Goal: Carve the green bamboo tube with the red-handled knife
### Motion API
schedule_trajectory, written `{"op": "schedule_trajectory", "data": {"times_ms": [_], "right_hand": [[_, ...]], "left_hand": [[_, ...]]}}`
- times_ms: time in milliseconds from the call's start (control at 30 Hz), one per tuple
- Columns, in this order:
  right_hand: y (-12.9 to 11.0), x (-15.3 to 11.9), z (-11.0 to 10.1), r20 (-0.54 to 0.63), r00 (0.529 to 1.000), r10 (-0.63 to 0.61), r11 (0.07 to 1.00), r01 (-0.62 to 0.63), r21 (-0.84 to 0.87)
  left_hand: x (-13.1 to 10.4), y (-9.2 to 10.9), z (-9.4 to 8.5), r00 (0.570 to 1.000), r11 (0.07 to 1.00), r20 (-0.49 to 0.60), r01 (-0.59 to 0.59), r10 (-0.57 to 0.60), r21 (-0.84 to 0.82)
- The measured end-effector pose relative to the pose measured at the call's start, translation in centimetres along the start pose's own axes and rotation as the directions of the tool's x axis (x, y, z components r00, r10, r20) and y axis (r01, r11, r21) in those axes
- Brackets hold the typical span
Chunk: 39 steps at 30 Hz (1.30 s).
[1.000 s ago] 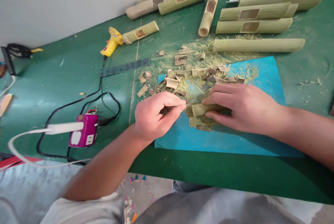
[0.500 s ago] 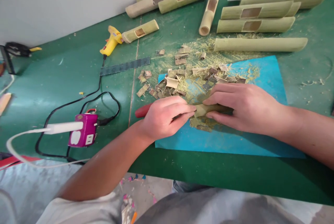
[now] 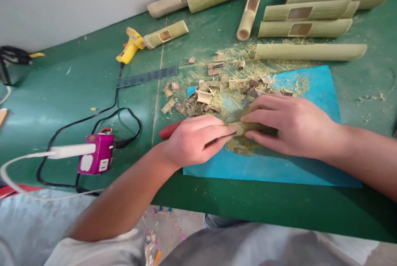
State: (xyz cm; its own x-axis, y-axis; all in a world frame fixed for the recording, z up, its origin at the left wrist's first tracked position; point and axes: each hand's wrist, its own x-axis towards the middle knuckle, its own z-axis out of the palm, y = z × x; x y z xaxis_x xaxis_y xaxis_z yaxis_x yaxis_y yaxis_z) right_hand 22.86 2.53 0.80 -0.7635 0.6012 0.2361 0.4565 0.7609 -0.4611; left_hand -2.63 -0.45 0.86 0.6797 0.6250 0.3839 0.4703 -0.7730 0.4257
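Observation:
A short bamboo piece [image 3: 240, 129] lies low over the blue sheet [image 3: 297, 172], mostly hidden by my hands. My right hand [image 3: 282, 123] is closed around it from the right, thumb on the near side and fingers on the far side. At its left end, the fingers of my left hand [image 3: 201, 138] are pinched together and touch the bamboo. Whatever sits between those left fingertips is hidden. A red handle-like thing [image 3: 169, 130] sticks out beyond my left hand. Brownish worn scraps [image 3: 204, 97] and yellow-green dust are heaped just past both hands.
Several cut bamboo tubes [image 3: 305, 28] with rectangular openings lie along the back and right. A yellow glue gun [image 3: 132, 46] rests at the left near a dark strip [image 3: 147, 77]. Cables run to a purple power adapter [image 3: 96, 154] on the green table [image 3: 248, 200].
My left fingers have shifted slightly right along the bamboo's end, covering more of it. My right hand keeps its hold. The whole view has moved a little.

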Motion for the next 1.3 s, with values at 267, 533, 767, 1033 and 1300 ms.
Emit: {"op": "schedule_trajectory", "data": {"times_ms": [267,533,767,1033,1300], "right_hand": [[-0.3,-0.1,0.5,-0.025,0.998,-0.051,0.99,0.047,-0.136],[0.2,0.1,0.5,-0.022,1.0,-0.02,0.999,0.019,-0.025],[0.1,0.1,0.4,-0.018,1.0,-0.022,1.0,0.022,-0.003],[0.3,0.2,0.6,-0.053,0.997,-0.046,0.999,0.046,-0.008],[0.5,0.2,0.5,-0.043,0.998,-0.039,0.999,0.038,-0.026]], "left_hand": [[-0.1,-0.7,-0.5,0.998,0.998,0.043,-0.05,0.048,0.03],[0.8,-0.7,0.0,0.999,1.0,0.022,-0.023,0.023,-0.007],[0.7,-0.8,-0.3,0.998,0.999,0.028,-0.05,0.05,-0.003],[0.8,-0.7,-0.3,0.997,0.997,0.053,-0.065,0.063,0.036],[0.3,-1.0,-0.5,0.992,0.989,0.023,-0.123,0.122,0.079]]}}
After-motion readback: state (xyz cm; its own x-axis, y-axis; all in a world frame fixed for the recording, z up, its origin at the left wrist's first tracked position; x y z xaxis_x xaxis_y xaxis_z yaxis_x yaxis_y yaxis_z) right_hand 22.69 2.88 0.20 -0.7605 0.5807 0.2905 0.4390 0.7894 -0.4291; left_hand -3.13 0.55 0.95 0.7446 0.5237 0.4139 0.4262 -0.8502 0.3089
